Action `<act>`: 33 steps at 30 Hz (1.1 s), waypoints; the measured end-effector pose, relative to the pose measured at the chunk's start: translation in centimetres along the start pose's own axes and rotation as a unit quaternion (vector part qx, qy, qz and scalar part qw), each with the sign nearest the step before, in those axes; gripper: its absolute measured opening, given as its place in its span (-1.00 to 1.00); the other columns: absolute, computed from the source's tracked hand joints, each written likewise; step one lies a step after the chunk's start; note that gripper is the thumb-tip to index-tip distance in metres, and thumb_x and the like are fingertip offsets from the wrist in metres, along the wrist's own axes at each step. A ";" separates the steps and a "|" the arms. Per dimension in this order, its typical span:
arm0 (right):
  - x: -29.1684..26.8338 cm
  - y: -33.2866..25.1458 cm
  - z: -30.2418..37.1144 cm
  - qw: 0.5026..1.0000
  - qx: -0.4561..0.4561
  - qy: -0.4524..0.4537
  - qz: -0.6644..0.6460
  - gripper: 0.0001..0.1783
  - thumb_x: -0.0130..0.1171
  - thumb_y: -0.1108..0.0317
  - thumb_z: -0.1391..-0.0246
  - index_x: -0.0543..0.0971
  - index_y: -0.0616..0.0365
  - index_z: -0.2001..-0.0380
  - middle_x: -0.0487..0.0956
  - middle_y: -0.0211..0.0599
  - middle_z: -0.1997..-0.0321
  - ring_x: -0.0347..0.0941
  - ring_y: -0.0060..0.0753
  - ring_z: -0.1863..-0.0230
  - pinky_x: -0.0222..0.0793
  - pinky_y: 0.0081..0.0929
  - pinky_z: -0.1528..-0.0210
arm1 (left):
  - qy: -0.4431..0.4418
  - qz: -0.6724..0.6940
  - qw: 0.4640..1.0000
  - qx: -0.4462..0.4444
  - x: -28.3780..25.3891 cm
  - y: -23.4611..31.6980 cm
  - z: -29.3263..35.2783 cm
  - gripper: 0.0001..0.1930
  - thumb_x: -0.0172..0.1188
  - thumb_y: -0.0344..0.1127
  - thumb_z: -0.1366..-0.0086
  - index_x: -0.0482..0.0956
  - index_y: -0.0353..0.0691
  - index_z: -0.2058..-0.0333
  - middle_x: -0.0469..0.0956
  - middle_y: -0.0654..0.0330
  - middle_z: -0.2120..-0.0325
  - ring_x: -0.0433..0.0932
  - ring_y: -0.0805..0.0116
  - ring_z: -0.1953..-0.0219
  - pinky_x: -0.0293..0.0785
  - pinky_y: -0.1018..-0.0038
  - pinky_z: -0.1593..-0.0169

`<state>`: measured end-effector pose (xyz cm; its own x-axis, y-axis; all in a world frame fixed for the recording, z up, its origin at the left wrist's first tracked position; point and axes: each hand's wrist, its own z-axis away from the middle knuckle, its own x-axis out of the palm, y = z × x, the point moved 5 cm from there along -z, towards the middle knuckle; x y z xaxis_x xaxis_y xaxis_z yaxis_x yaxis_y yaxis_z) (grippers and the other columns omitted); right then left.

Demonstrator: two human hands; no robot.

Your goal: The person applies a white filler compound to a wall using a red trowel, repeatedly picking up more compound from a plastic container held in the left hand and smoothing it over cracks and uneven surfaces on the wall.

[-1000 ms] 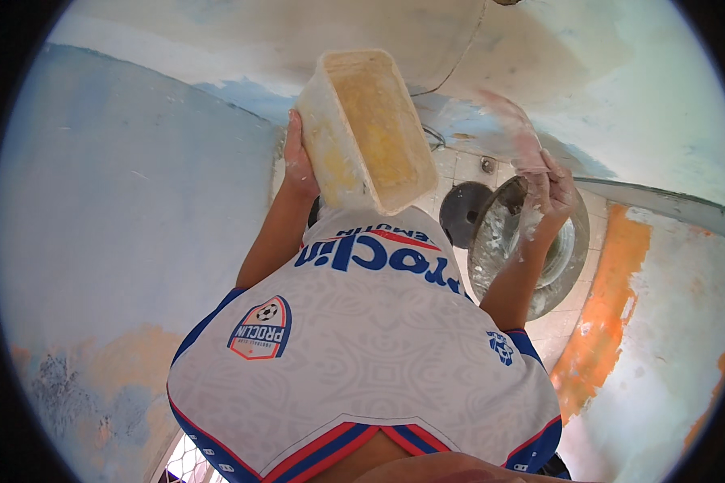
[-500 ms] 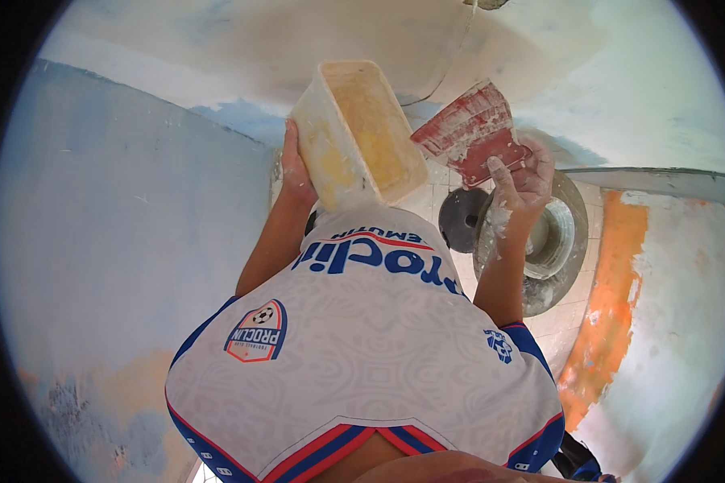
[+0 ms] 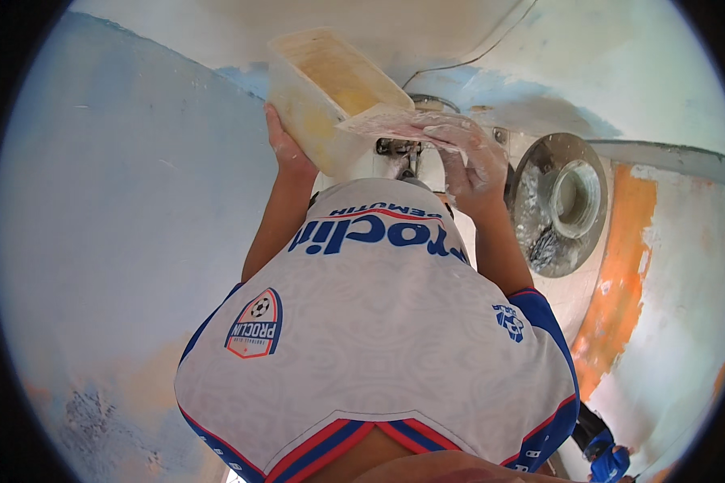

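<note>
A pale, translucent rectangular tub point(image 3: 318, 133) with yellowish residue inside is held up and tilted in front of my chest. My left hand point(image 3: 288, 147) grips it from its left side, fingers partly hidden behind the wall. My right hand point(image 3: 477, 161), smeared with white paste, is closed on a flat putty scraper point(image 3: 391, 122). The scraper's blade lies at the tub's near right rim, its face coated whitish and seen at a shallow angle. Whether the blade presses on the rim I cannot tell.
Below to the right stands a large round grey basin point(image 3: 532, 217) holding a white bucket point(image 3: 576, 197). A blue-grey wall point(image 3: 137, 209) is at my left, and a patchy wall with an orange strip point(image 3: 627, 258) at my right. A thin cable point(image 3: 475, 60) hangs ahead.
My right hand has moved left and turned the scraper from face-on to nearly edge-on, bringing its blade to the tub's rim. The tub has shifted slightly up and left.
</note>
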<state>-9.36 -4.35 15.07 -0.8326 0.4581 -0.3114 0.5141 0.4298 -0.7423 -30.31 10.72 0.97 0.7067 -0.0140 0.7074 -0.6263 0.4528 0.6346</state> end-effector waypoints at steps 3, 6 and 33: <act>9.0 -3.4 4.3 0.998 0.042 0.031 -0.022 -0.81 0.16 0.64 -0.19 0.63 0.28 0.15 0.73 -0.05 0.15 0.69 -0.11 0.13 0.58 -0.26 0.02 | -0.005 0.019 1.000 -0.001 -10.1 5.3 2.3 -0.30 -0.43 0.24 -0.57 0.16 -0.13 -0.42 0.31 0.04 -0.33 0.33 0.01 -0.34 0.30 0.09 -0.37; 16.4 -4.4 8.4 0.987 0.101 0.090 -0.090 -0.86 0.17 0.61 -0.24 0.61 0.32 0.15 0.73 0.00 0.13 0.69 -0.24 0.18 0.60 -0.34 0.08 | 0.005 0.007 1.000 -0.013 -18.2 8.3 3.4 -0.28 -0.42 0.26 -0.56 0.14 -0.13 -0.43 0.30 0.04 -0.35 0.32 0.02 -0.35 0.29 0.09 -0.39; 41.1 -20.3 16.2 0.910 0.339 0.205 -0.125 -0.57 0.08 0.57 -0.33 0.41 0.49 -0.23 0.62 -0.12 -0.07 0.56 -0.44 -0.06 0.45 -0.52 -0.14 | -0.139 -0.016 0.983 -0.117 -37.6 28.2 17.7 -0.22 -0.35 0.37 -0.51 0.27 -0.16 -0.36 0.45 0.07 -0.22 0.48 0.18 -0.21 0.46 0.25 -0.26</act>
<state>-57.30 -6.83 7.75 -0.6882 0.7229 0.0611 -0.0418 0.0446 -0.9981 -80.35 8.17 -2.22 0.5873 -0.2595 0.7667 -0.4890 0.6411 0.5915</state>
